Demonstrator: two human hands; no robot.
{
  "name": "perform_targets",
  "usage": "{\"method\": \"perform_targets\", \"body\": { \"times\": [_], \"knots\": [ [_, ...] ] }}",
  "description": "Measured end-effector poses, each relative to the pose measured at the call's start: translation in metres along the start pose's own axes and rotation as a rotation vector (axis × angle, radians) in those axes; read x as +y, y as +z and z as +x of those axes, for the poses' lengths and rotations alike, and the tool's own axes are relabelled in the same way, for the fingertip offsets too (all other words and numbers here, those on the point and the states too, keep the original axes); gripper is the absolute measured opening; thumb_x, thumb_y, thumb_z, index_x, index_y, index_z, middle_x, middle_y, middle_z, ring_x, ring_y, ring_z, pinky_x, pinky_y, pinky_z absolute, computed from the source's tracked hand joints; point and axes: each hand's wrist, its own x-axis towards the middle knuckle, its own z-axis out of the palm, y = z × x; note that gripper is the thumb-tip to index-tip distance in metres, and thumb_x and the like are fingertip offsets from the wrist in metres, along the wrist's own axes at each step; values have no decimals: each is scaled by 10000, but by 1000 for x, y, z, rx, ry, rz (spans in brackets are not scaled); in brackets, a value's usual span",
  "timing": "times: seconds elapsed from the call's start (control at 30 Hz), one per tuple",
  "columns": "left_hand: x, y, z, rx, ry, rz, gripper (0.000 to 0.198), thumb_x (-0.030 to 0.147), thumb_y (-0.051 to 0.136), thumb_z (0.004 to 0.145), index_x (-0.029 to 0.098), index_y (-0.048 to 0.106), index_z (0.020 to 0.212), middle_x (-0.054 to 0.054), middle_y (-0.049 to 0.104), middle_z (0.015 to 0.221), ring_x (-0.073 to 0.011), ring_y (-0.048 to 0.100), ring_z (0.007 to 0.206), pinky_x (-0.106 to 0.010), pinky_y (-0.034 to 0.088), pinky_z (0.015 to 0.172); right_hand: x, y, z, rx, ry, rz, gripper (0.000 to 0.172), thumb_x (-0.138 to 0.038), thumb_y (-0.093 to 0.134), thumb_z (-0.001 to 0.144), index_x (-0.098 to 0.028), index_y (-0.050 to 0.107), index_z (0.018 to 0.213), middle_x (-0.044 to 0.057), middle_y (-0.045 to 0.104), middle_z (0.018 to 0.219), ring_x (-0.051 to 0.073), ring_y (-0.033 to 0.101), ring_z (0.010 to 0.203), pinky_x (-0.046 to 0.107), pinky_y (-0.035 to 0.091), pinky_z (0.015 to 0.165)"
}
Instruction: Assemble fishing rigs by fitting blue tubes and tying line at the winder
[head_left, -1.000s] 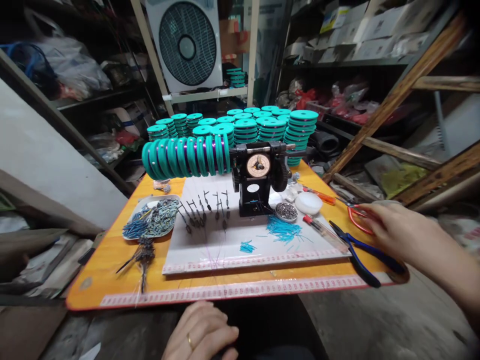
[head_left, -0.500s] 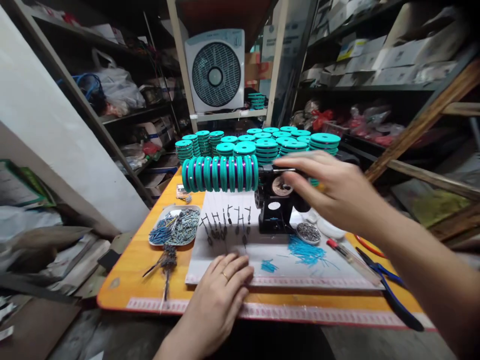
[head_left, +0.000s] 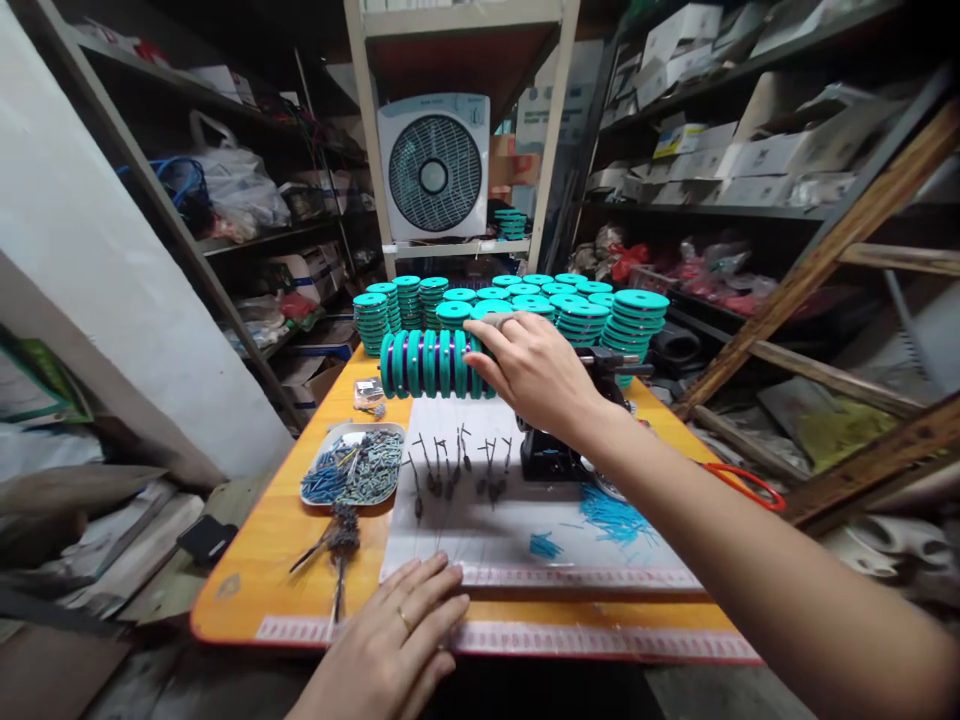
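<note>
A row of teal spools (head_left: 424,363) with purple line between them sits on the horizontal shaft of a small black machine (head_left: 551,456). My right hand (head_left: 536,370) rests over the right end of that row, fingers stretched apart toward the left and partly hiding the spools and the machine. Several dark small pieces (head_left: 450,470) hang on thin lines below the spools, above a white board (head_left: 480,540). My left hand (head_left: 401,630) lies with fingers spread at the board's front left edge, holding nothing that shows.
Stacks of teal spools (head_left: 574,315) stand at the table's back. A tray of small blue-grey parts (head_left: 364,465) is at left, with a dark bundle (head_left: 341,535) before it. Blue strips (head_left: 615,515) lie on the board; orange-red handles (head_left: 750,485) are at right.
My right hand has moved left from the machine's top onto the spools. My left hand has shifted left and toward me. The view has tilted slightly upward.
</note>
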Motion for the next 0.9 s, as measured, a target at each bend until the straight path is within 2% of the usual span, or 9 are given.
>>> {"method": "perform_targets", "body": {
  "times": [0.1, 0.17, 0.23, 0.37, 0.5, 0.6, 0.67, 0.77, 0.9],
  "knots": [
    [-4, 2, -6, 77, 10, -5, 370, 178, 473, 924, 145, 529, 1288, -98, 579, 1306, -206, 444, 1319, -371, 443, 1039, -13, -14, -36, 122, 87, 18, 464, -453, 342, 998, -160, 570, 1275, 116, 627, 1161, 267, 500, 1083, 403, 347, 956],
    [-4, 2, -8, 134, -3, -4, 357, 175, 474, 926, 137, 534, 1276, -100, 599, 1269, -200, 470, 1292, -358, 443, 1041, -20, -15, -63, 86, 212, 48, 456, -362, 279, 1017, -142, 676, 966, 102, 669, 831, 208, 586, 788, 329, 413, 758],
    [0, 0, -8, 163, -53, -37, 302, 162, 495, 917, 153, 567, 1210, -90, 633, 1187, -202, 502, 1249, -362, 451, 1034, -25, -3, -86, -62, 310, 81, 352, -364, 437, 967, -154, 689, 841, 56, 609, 574, 179, 553, 516, 292, 340, 540],
    [21, -11, 4, 252, -234, -228, 132, 130, 515, 892, 198, 602, 964, -58, 632, 946, -222, 563, 1100, -396, 484, 948, -29, 39, -103, -252, 428, 230, 248, -337, 576, 887, -116, 687, 904, 69, 645, 628, 191, 605, 570, 278, 376, 545],
    [39, -17, 36, 440, -530, -545, 291, 176, 467, 941, 241, 527, 1218, -87, 564, 1179, -139, 618, 890, -274, 533, 779, -36, 43, -97, -273, 501, 487, 280, -308, 471, 958, -121, 644, 842, 19, 639, 637, 135, 594, 593, 272, 427, 629],
    [45, -14, 67, 328, -696, -1018, 510, 273, 450, 966, 294, 266, 1442, -139, 399, 1417, -83, 634, 739, -240, 547, 678, -44, 14, -94, -293, 504, 692, 362, -412, 448, 964, -145, 610, 780, 4, 624, 607, 120, 542, 550, 245, 397, 570],
    [50, -10, 83, 279, -741, -1260, 596, 299, 484, 953, 297, 181, 1466, -155, 384, 1416, -48, 603, 644, -221, 529, 619, -48, -7, -95, -315, 510, 813, 388, -465, 459, 949, -151, 598, 768, -1, 603, 598, 116, 528, 559, 230, 391, 551],
    [64, 2, 83, 204, -824, -1432, 470, 394, 458, 964, 194, 354, 1376, -44, 586, 925, -29, 487, 503, -148, 379, 447, -54, -26, -102, -313, 560, 939, 404, -515, 479, 927, -151, 603, 805, -13, 551, 572, 110, 513, 555, 215, 398, 543],
    [95, 25, 42, 33, -894, -1357, 471, 510, 342, 976, 147, 635, 1039, 19, 489, 582, -41, 432, 407, -150, 312, 392, -70, -28, -142, -259, 685, 901, 460, -526, 429, 944, -164, 610, 1162, -21, 525, 546, 133, 505, 529, 238, 408, 530]
  ]
}}
